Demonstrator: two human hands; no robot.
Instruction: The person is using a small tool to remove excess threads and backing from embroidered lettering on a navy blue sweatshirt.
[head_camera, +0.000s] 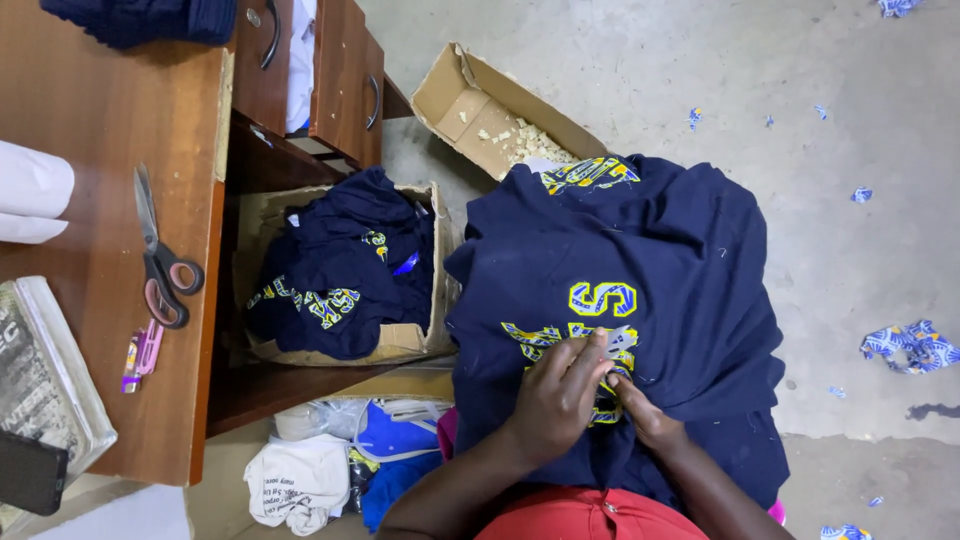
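A navy garment (650, 260) lies draped over the lap, spreading toward twelve o'clock. The left hand (560, 395) pinches a small pale backing scrap (620, 340) at its yellow lettering (600, 298); the right hand (645, 415) presses the cloth at five o'clock of the scrap, fingers curled.

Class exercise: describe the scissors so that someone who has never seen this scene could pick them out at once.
Start at the brown wooden desk on the left. Near its right edge lie the scissors, blades pointing away from the person. Their dark handles with pinkish lining set them apart from the small pink tool just below.
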